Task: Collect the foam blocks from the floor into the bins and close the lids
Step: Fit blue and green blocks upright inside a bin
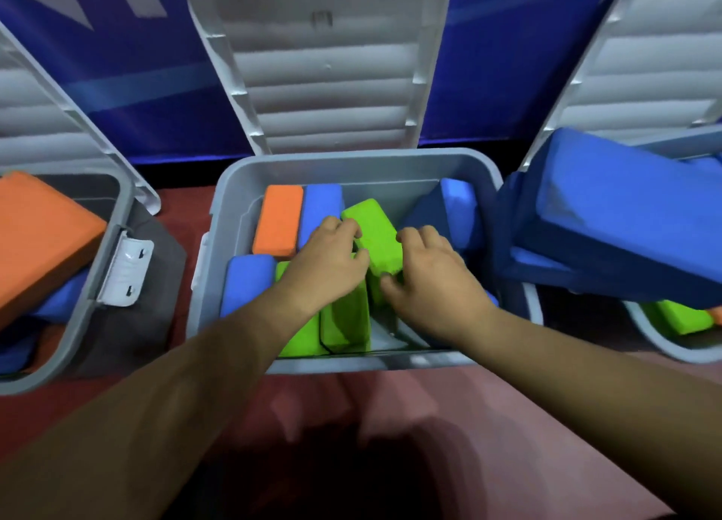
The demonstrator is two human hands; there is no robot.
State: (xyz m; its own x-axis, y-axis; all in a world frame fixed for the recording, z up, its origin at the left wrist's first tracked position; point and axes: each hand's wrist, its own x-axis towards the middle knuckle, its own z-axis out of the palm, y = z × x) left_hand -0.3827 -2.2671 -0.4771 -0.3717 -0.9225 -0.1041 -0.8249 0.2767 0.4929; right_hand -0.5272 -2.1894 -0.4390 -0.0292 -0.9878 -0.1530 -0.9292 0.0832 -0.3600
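Note:
A grey middle bin (353,162) stands open in front of me, its ribbed lid (324,74) leaning back. Inside lie an orange block (278,220), blue blocks (246,285) and green blocks (344,320). A tilted green block (375,230) sits on top of the others. My left hand (328,257) grips its left side and my right hand (426,273) grips its right side and near end. Another blue block (449,210) leans in the bin's right corner.
A left bin (92,285) holds a large orange block (35,238) and has a white latch (125,269). A right bin (664,343) is piled with big blue blocks (625,214) over a green one (680,316). Red floor (469,422) lies below.

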